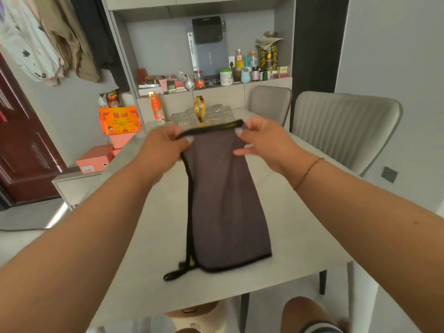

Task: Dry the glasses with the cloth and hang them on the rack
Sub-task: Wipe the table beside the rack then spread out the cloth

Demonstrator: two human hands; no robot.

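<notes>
cloth [222,200]: grey with black trim, held up by its top edge and hanging down over the table [300,224]; yellow tag near the lower left corner (print too small to read), black loop below it
left hand [165,146]: grip pinched on the cloth's top left corner
right hand [262,140]: grip pinched on the top right corner, thumb in front; thin cord bracelet on the wrist
glasses [213,115]: clear, clustered on the rack behind the cloth's top edge, at the far end of the table
rack [199,105]: gold loop handle sticking up between the glasses
orange bottle [157,109]: left of the glasses, label unreadable
orange box [120,118]: red characters on front (blurred, not legible)
chairs [343,126]: two grey padded ones on the right side
shelf [216,86]: jars, bottles, a tin; no label legible
</notes>
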